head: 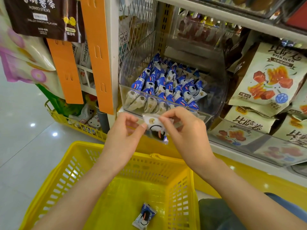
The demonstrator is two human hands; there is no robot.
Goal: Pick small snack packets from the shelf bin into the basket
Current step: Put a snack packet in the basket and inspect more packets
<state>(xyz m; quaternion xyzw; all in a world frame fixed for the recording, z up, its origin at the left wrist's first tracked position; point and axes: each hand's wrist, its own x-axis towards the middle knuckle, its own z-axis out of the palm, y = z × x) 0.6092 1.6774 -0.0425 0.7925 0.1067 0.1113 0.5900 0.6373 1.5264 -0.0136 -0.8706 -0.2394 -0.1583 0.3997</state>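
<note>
A clear plastic shelf bin (pixel 216 90) holds several small blue-and-white snack packets (pixel 166 83). Just in front of the bin's lower edge, my left hand (pixel 123 138) and my right hand (pixel 186 130) both pinch one small white packet (pixel 156 128) with a black-and-white picture on it, one hand at each side. Below my hands stands a yellow plastic basket (pixel 93 165). One blue-and-white packet (pixel 144 216) lies on the basket's floor near the front.
Larger beige snack bags (pixel 267 73) fill the bins to the right. Orange hanging strips (pixel 97 52) and a dark potato-stick bag (pixel 43 15) hang at the left. A low yellow wire rack (pixel 78 125) with toys stands on the tiled floor (pixel 20 130).
</note>
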